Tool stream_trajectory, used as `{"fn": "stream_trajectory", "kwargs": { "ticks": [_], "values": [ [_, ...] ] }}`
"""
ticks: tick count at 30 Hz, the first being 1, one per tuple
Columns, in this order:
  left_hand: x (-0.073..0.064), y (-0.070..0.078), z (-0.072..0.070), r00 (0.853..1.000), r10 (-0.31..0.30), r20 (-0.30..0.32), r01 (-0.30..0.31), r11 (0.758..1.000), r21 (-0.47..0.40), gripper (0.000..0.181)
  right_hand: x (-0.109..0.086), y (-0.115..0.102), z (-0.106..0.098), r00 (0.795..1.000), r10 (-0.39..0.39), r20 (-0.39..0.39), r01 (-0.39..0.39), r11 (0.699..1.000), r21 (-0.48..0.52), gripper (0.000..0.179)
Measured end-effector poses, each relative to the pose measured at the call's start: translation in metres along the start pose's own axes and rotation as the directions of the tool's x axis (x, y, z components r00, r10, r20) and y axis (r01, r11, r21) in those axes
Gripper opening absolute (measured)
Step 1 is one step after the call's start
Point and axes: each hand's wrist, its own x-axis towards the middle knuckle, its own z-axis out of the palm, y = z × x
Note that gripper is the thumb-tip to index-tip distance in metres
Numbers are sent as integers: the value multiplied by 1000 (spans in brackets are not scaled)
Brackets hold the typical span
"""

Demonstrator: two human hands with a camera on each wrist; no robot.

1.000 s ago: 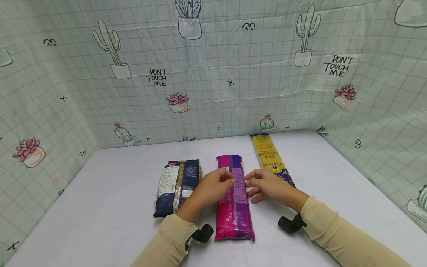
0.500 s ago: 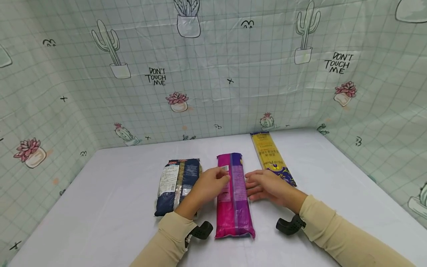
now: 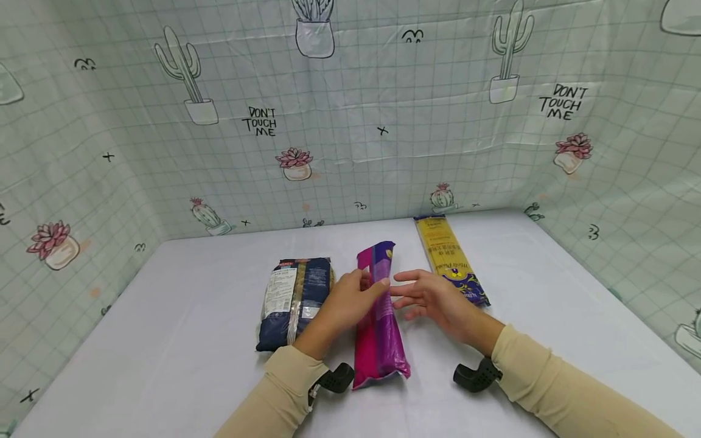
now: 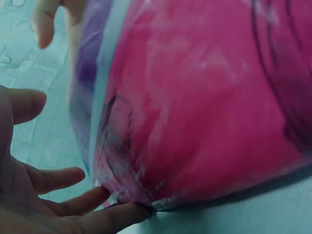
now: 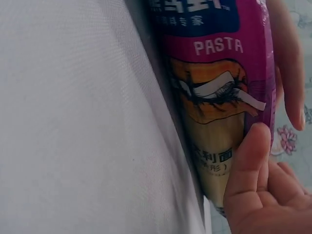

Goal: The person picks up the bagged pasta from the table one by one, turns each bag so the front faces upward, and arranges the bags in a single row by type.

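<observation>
Pasta packet (image 3: 378, 344) tilted, seemingly mid-turn

It stands tipped on the white table (image 3: 191, 340), its right long edge raised. The left hand (image 3: 347, 298) touches its lower edge with extended fingers; the right hand (image 3: 443, 304) touches its printed front, fingers loosely spread. Neither looks clamped. The tilt is made; the packet is not yet flat. Navy packet (image 3: 292, 298) and yellow packet (image 3: 446, 246) lie flat.

In the head view, pink packet (image 3: 376, 347) partly behind the left hand (image 3: 348, 302)
</observation>
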Motion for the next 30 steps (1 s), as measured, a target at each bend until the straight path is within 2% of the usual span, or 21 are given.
{"fn": "stream_trajectory", "kwargs": {
  "ticks": [4, 7, 11, 15, 18, 23, 27, 30],
  "values": [
    [0, 2, 2, 1000, -21, -11, 21, 1000, -4, 81, -2, 0, 3, 996, -32, 83, 34, 999, -17, 49],
    [-1, 3, 3, 999, -29, -25, 29, 1000, -9, 80, -3, 1, 3, 991, -31, 130, 31, 1000, 4, 55],
    [-2, 2, 4, 999, -18, -49, 17, 1000, -9, 57, -2, 3, 2, 986, -23, 167, 18, 999, 32, 63],
    [-1, 0, 2, 998, 26, -60, -26, 1000, -6, 37, -1, 4, 2, 984, -21, 178, 14, 999, 41, 63],
    [1, -2, 1, 996, 58, -64, -60, 998, -35, 30, 0, 4, 0, 985, -19, 174, 14, 999, 33, 62],
    [2, -5, 1, 993, 77, -87, -88, 986, -140, 16, 2, 5, -2, 991, -14, 130, 11, 1000, 19, 55],
    [4, -7, 1, 995, 44, -90, -63, 973, -221, 11, 4, 8, -4, 999, 9, 41, -8, 1000, -18, 49],
    [5, -9, 3, 995, 13, -97, -42, 952, -303, 11, 5, 12, -4, 998, 69, -7, -70, 996, -63, 44]
  ]
}}
